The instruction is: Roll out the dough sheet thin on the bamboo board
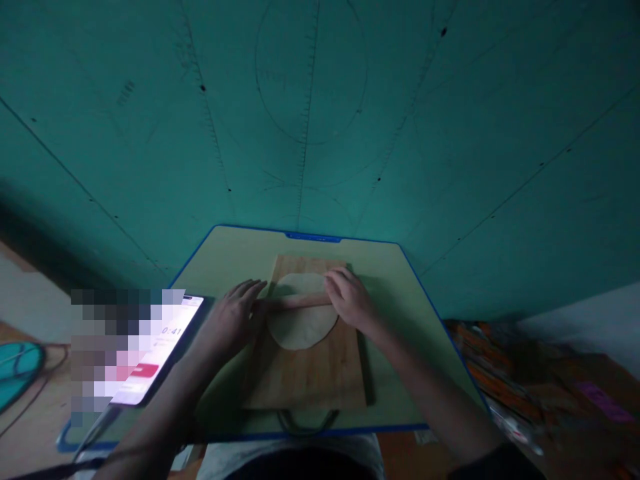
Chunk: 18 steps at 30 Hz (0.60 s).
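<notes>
A wooden rolling pin (303,303) lies across a flat, round sheet of pale dough (303,335). Under the dough is a wooden cutting board (307,383) with a dark loop handle at its near edge. My left hand (237,313) is on the pin's left end, its fingers reaching forward past it. At the other end, my right hand (350,297) is closed over the pin, just above the right side of the dough. Both hands hide the pin's ends.
The board rests on a pale table (405,320) with a blue rim. A lit phone (155,353), partly blurred out, stands left of my left arm. A green wall (320,133) rises behind the table. Clutter (555,380) lies to the right.
</notes>
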Tool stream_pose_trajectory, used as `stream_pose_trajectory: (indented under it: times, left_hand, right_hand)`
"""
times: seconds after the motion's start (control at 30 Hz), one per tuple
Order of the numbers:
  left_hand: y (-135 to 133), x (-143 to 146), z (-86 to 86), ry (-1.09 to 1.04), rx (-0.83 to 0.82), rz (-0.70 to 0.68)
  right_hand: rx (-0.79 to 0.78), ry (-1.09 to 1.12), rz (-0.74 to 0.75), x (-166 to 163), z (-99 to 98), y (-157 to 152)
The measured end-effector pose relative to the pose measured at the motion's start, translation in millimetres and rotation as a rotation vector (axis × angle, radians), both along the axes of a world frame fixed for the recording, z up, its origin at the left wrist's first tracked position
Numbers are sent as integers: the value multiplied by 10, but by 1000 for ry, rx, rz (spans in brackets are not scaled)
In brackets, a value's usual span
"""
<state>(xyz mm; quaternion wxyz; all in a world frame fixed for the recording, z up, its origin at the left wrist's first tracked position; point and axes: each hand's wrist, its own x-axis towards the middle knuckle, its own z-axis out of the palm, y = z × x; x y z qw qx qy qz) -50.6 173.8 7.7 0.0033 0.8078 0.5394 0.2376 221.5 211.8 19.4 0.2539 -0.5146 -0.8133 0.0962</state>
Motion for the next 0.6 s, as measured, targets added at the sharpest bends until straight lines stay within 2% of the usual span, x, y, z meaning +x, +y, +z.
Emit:
stream_pose_trajectory:
  times: [0.13,0.27,0.43,0.6]
  left_hand:
    - [81,108,-62,144,-9,-14]
    - [-70,135,-80,192,23,-12]
    - [-443,110,-89,215,57,-54]
    - [-940,77,-118,221,111,-152]
  right_hand:
    - [-44,-168,-42,-188,5,170]
    - [-52,-198,-12,-173,-80,126]
    - [-61,-169,94,-38,-111,-187]
    - [-90,-124,111,99,-105,-712]
